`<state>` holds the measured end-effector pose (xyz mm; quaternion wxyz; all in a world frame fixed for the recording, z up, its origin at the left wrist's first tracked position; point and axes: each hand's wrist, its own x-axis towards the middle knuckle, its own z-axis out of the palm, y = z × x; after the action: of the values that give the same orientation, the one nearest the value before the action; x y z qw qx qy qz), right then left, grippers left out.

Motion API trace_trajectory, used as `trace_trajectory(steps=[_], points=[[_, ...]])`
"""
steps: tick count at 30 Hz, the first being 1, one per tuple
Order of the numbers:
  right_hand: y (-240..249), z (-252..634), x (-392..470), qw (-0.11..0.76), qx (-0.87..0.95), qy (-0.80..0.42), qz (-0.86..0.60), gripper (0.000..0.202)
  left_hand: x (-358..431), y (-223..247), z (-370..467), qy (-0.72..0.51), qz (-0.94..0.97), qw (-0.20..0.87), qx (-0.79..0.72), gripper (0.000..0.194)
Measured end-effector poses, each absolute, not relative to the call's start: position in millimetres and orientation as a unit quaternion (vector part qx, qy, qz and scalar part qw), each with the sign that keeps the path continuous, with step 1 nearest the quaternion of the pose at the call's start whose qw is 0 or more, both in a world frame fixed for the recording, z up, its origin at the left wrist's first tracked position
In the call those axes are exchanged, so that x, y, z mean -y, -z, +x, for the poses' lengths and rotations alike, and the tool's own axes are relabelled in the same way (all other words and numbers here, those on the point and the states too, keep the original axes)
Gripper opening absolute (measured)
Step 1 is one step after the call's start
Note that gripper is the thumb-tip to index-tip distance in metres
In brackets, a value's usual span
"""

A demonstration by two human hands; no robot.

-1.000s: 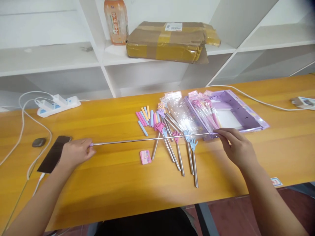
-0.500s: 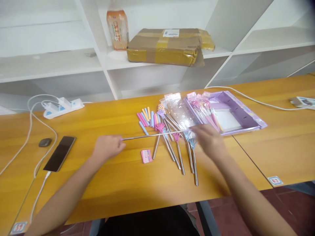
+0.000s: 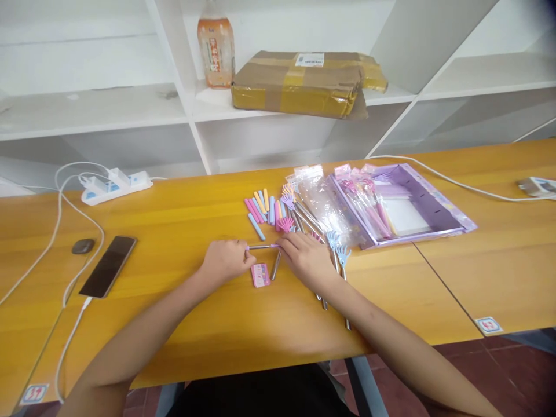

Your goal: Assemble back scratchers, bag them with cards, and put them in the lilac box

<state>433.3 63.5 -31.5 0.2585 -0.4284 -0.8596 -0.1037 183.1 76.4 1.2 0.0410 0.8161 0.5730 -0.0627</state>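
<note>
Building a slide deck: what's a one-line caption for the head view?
Left hand and right hand hold a metal rod near claw-headed sticks on a table.

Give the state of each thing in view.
Silver metal rod with purple ends: held, short span exposed.
Left hand: gripping one end.
Right hand: gripping the other.
Blue claw-headed metal sticks: unwrapped.
Clear plastic packets: some holding pink sticks.
Black rectangular phone: screen dark, white cable plugged in.
White oblong power strip: white plugs inserted.
Shallow purple box: open.
Brown oblong cardboard box: taped, ragged right end.
Orange plastic bottle: upright.
</note>
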Motion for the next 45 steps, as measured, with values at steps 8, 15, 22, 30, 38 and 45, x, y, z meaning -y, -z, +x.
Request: trace_trajectory(steps=[8, 15, 22, 30, 38, 45], points=[[25, 435, -67, 0.260, 0.867, 0.075, -0.418, 0.008, -79, -4, 183, 0.061, 0.812, 0.043, -0.579, 0.033], [29, 431, -68, 0.246, 0.874, 0.097, -0.407, 0.014, -77, -1, 187, 0.050, 0.808, 0.026, -0.586, 0.036], [22, 491, -66, 0.208, 0.844, 0.141, -0.474, 0.021, -87, -3, 120, 0.034, 0.786, -0.033, -0.617, 0.033], [33, 653, -54, 0.225, 0.779, 0.228, -0.540, 0.013, -74, -7, -37, -0.042, 0.770, -0.170, -0.613, 0.024], [42, 645, -48, 0.245, 0.775, 0.187, -0.553, 0.009, -70, 9, -17, -0.002, 0.781, -0.157, -0.605, 0.020], [44, 653, -41, 0.228, 0.783, 0.212, -0.539, 0.010, -74, 13, -17, 0.007, 0.797, -0.135, -0.589, 0.026]])
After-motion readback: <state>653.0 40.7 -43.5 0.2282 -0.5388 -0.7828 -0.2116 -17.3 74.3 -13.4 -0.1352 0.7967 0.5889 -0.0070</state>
